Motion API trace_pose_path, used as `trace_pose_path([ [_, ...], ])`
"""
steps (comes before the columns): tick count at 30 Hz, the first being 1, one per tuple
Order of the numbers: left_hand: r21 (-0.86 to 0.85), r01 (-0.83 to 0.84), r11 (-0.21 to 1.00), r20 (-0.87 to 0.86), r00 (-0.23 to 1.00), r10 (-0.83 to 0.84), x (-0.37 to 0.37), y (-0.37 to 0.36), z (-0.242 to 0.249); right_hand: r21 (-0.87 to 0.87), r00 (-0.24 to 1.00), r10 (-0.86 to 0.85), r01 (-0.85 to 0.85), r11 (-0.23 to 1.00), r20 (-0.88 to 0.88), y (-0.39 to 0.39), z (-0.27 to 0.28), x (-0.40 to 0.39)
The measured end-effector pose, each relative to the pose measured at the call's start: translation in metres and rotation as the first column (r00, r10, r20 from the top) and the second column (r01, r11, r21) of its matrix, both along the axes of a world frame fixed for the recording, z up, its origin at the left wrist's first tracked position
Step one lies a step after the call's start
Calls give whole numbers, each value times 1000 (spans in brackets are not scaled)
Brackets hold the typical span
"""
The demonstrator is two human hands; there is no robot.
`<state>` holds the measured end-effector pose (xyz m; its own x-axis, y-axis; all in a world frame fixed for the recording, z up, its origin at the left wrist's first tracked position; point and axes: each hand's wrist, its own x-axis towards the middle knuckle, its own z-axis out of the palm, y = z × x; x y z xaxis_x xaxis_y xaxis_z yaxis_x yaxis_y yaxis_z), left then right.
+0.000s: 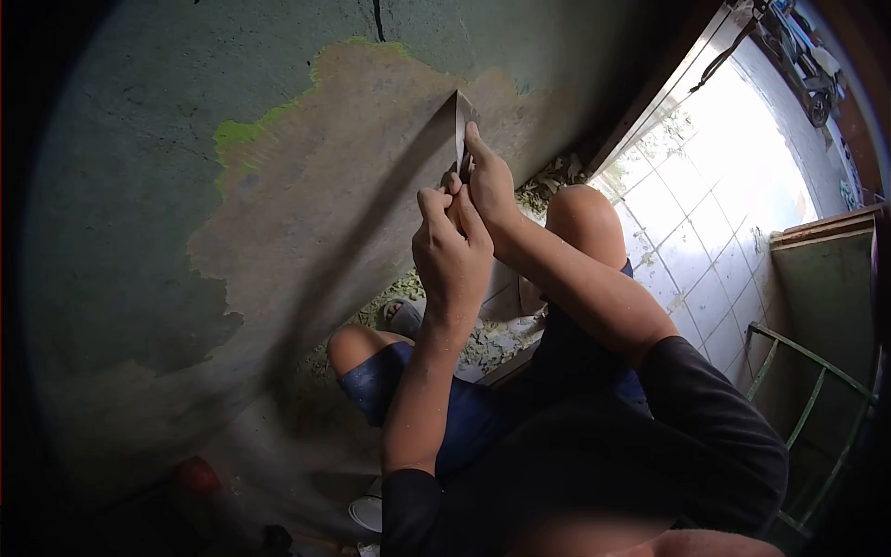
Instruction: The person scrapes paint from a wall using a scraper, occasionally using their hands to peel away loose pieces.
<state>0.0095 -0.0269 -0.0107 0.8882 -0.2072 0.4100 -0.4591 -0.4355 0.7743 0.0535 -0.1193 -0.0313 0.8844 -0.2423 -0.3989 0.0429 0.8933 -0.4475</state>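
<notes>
Item: bladed tool [460, 139], one. Narrow, pale metal blade, tapering to a point; tan handle [454, 215] mostly hidden by the fingers. Located between the two hands, blade tip reaching up beyond the fingertips to the wall.

Left hand [452, 243]: fingers curled together and clamped on the handle, below the right hand's thumb. Right hand [492, 181]: thumb laid along the blade, the hand closed about the tool; its other fingers are largely hidden.

Surface: wall [121, 186], dull grey-green, marked. Bare patch [306, 204], brown-grey, ragged, spreading left of the fingers and above them; bright green edging [243, 133] at its upper left. Dark crack [378, 19] above the patch. Long shadow running down-left from the blade tip.

Room: pale green flakes [492, 345] on the floor below the fingers. Sandalled foot [404, 317] among them. White tiles [705, 218], brightly lit, right of the fingers. Green metal frame [817, 371], far lower right. Red object [197, 475], blurred, far lower left.
</notes>
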Motion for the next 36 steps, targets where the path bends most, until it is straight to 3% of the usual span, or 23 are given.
trace_pose_path([
  [4,-37,2,999,72,997,1,4,-7,-5,-44,999,-19,17,999,-44,-6,2,1],
  [9,40,-20,999,16,1000,20,3,-17,8,-60,1000,-25,24,998,-13,-16,-3,5],
  [14,85,-28,996,-51,998,32,8,-21,11,-263,995,6,-33,964,-102,-23,-13,11],
  [15,61,0,998,-34,999,2,10,-20,9,-263,994,5,-33,964,-106,-25,-16,14],
  [18,31,67,997,11,998,-67,35,-29,5,-52,995,-93,95,994,36,-33,1,18],
  [22,85,84,993,23,996,-87,26,-42,20,-71,984,-173,176,982,40,-49,4,20],
  [24,65,64,996,30,997,-66,13,-39,13,-71,999,-51,50,996,-11,-48,-4,8],
  [26,11,4,1000,-20,1000,-4,2,-31,8,-157,996,-69,58,986,-62,-33,-16,10],
  [29,95,-36,995,-43,998,40,-4,-23,11,-180,995,-46,29,983,-89,-25,-27,12],
  [31,65,-31,997,-6,999,32,-2,-27,6,-202,997,-34,21,979,-63,-27,-28,11],
  [36,49,30,998,-33,999,-29,10,-40,16,-104,996,-72,67,992,-44,-39,-10,14],
])
